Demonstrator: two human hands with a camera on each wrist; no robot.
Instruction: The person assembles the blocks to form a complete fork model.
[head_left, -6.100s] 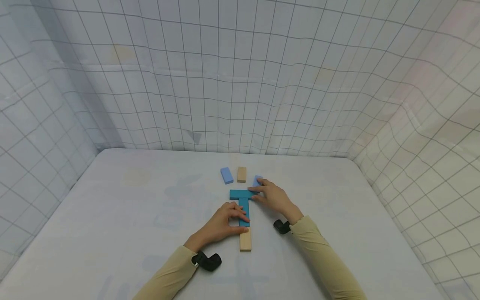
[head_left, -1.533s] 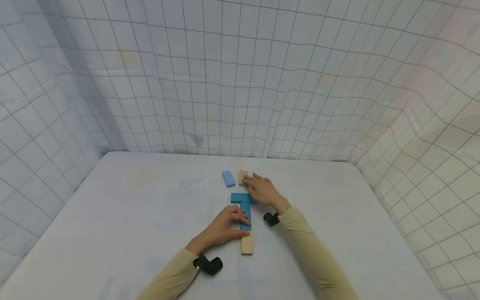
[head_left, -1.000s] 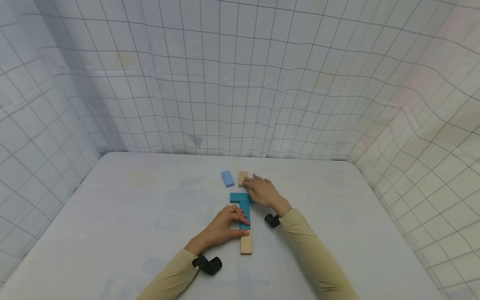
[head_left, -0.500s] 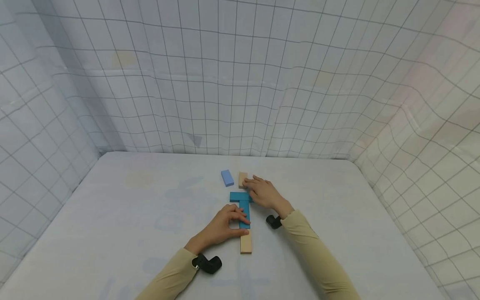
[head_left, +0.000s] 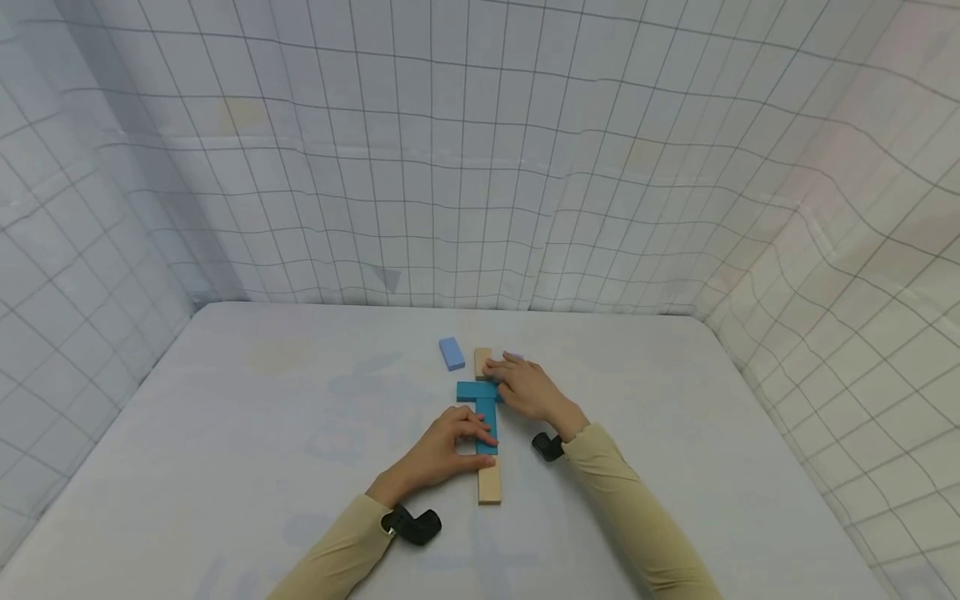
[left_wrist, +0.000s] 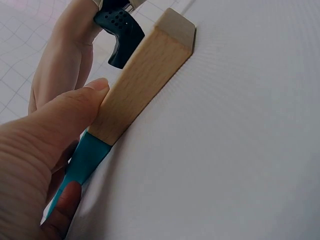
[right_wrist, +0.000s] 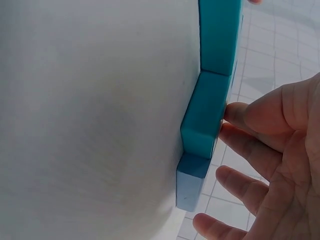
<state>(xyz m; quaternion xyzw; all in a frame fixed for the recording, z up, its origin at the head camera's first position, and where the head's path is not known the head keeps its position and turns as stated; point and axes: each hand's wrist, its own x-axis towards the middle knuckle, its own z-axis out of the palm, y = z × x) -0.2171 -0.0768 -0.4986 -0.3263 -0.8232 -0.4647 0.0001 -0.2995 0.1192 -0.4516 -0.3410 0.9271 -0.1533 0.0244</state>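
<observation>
In the head view a teal crossbar block (head_left: 470, 391) and a teal stem block (head_left: 486, 408) form a T on the table. A wooden block (head_left: 490, 487) continues the stem at the near end. My left hand (head_left: 442, 446) rests on the stem, thumb touching that wooden block and fingers on the teal block. Beyond the crossbar lies another wooden block (head_left: 482, 357), its near end at or almost at the bar. My right hand (head_left: 532, 390) touches its right side with the fingertips, thumb by the crossbar. A light blue block (right_wrist: 190, 187) adjoins the crossbar's right end.
Another light blue block (head_left: 452, 353) lies tilted at the far left of the T. The table (head_left: 225, 417) is white, and a gridded white curtain (head_left: 465, 167) rises at its back and sides.
The far wooden block has slid nearer the crossbar under my right fingers. Earlier my right hand was at the right light blue block. My left hand keeps its place.
</observation>
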